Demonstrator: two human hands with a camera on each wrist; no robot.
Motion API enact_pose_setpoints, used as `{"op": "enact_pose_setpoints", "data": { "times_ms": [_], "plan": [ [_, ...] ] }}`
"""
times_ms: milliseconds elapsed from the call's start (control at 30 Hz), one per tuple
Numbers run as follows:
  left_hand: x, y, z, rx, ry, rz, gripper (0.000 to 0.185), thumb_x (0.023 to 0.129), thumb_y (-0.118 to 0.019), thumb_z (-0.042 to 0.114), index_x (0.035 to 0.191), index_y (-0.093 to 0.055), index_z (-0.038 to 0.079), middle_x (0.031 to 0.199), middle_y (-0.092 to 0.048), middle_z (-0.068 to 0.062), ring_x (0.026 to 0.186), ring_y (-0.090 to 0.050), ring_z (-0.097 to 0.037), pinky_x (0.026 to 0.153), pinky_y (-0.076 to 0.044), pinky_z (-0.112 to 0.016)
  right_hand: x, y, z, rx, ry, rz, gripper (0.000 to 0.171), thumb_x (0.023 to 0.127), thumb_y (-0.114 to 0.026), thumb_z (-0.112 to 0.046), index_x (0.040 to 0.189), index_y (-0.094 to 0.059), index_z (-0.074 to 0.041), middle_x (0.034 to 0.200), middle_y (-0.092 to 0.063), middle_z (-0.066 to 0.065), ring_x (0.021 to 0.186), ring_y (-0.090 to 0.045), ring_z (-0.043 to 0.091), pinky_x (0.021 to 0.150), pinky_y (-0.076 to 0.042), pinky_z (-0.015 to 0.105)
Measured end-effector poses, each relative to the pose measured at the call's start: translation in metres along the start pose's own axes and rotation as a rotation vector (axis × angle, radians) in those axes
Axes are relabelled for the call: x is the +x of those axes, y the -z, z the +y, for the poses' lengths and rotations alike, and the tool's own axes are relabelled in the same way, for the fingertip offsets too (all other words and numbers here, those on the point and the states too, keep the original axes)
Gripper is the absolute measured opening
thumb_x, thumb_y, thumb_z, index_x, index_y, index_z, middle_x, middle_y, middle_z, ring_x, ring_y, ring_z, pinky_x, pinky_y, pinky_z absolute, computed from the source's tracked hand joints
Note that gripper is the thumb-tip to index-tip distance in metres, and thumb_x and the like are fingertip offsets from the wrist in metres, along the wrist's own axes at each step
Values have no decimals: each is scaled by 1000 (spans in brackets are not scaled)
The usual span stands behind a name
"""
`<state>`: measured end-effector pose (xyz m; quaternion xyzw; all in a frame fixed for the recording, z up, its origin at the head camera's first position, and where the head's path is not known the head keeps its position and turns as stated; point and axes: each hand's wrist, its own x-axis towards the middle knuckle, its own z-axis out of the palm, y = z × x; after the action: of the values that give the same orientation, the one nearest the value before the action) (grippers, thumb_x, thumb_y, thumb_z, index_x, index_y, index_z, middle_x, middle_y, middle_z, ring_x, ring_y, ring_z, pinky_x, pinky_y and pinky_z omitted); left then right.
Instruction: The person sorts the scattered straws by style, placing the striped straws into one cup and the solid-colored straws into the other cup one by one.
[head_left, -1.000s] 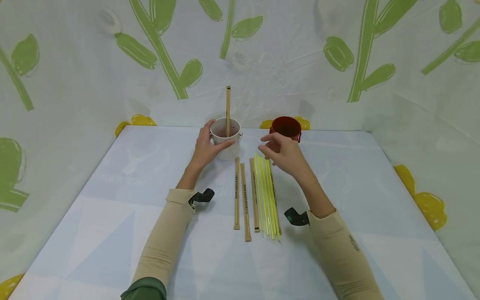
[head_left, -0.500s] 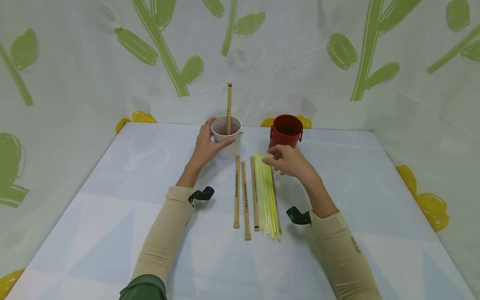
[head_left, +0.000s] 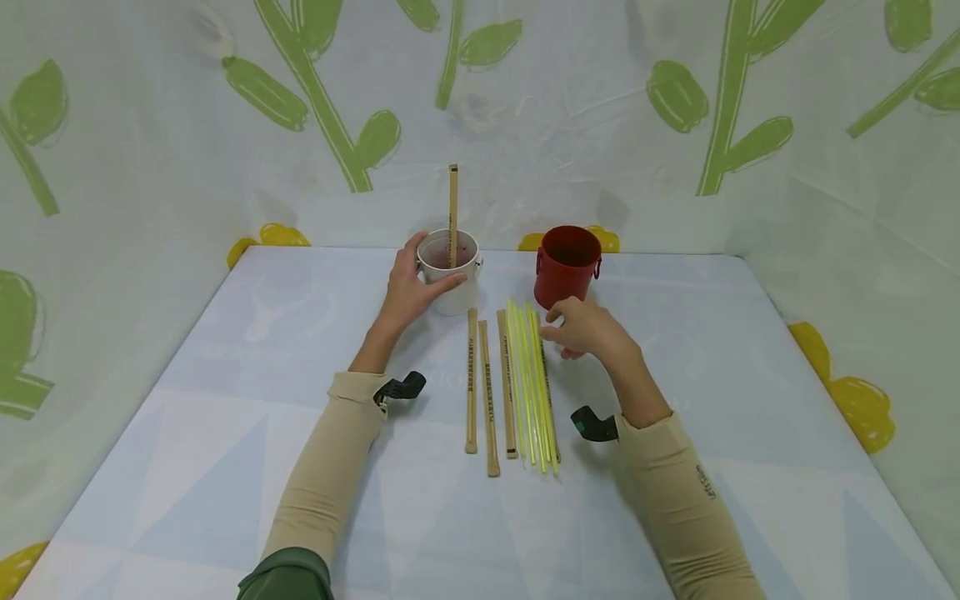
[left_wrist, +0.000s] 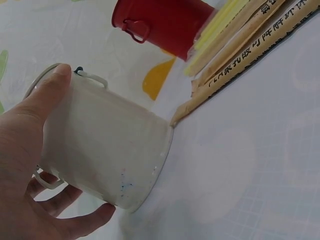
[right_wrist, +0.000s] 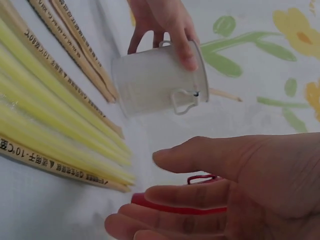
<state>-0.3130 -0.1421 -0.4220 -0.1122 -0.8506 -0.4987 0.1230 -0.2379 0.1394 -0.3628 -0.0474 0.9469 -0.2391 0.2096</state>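
Left grip (head_left: 405, 292) holds white cup (head_left: 448, 283) (one stick (head_left: 453, 215) inside).

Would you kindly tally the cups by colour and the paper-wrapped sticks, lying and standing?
White cup: 1
Red cup: 1
Wrapped sticks lying on the table: 4
Wrapped stick standing in the white cup: 1
Total: 7

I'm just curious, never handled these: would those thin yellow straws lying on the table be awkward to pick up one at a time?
Probably a bit fiddly. The yellow straws are thin, lie flat and are packed side by side, so the right hand may grab several at once. They look smooth and round, so a nudge could roll them. Long and slender, they likely flex and weigh little.
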Motion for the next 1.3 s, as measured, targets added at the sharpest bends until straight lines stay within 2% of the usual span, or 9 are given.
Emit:
{"op": "enact_pose_setpoints", "data": {
  "times_ms": [167, 433, 700, 1000, 1300],
  "plan": [
    [0, -1, 0, -13, -21, 6, 93, 77, -83, 38, 150, -33, 12, 141, -42, -15, 134, -43, -28, 112, -40, -46, 4, -5, 3, 1, -53, -45, 39, 94, -63, -25, 127, -58, -5, 101, -68, 15, 71, -69, 22, 71, -59, 32],
    [0, -2, 0, -30, -18, 15, 92, 76, -83, 40, 149, -34, 14, 140, -43, -14, 134, -43, -27, 112, -40, -47, 7, -10, 4, 19, -77, -51, 37, 92, -65, -22, 125, -58, -4, 99, -66, 14, 69, -69, 21, 67, -58, 29],
    [0, -2, -2, -3, -15, 13, 91, 76, -82, 43, 149, -34, 17, 143, -43, -13, 135, -43, -27, 111, -40, -48, 9, -14, 4, 2, -88, -38, 38, 91, -68, -22, 124, -57, -5, 96, -65, 13, 66, -68, 20, 66, -55, 27],
    [0, -2, -1, -3, -13, 7, 91, 77, -82, 42, 150, -33, 16, 144, -41, -14, 137, -42, -28, 113, -39, -48, 11, -19, 4, 3, -89, -17, 43, 89, -71, -22, 125, -56, -4, 108, -63, 16, 64, -68, 18, 63, -56, 26],
    [-1, -2, 1, -11, -2, 0, 91, 78, -81, 41, 150, -32, 16, 145, -40, -14, 138, -40, -28, 114, -38, -47, 10, -22, 2, -3, -87, -12, 45, 88, -73, -23, 124, -55, -4, 108, -62, 16, 65, -67, 19, 65, -56, 27]
  ]
}}
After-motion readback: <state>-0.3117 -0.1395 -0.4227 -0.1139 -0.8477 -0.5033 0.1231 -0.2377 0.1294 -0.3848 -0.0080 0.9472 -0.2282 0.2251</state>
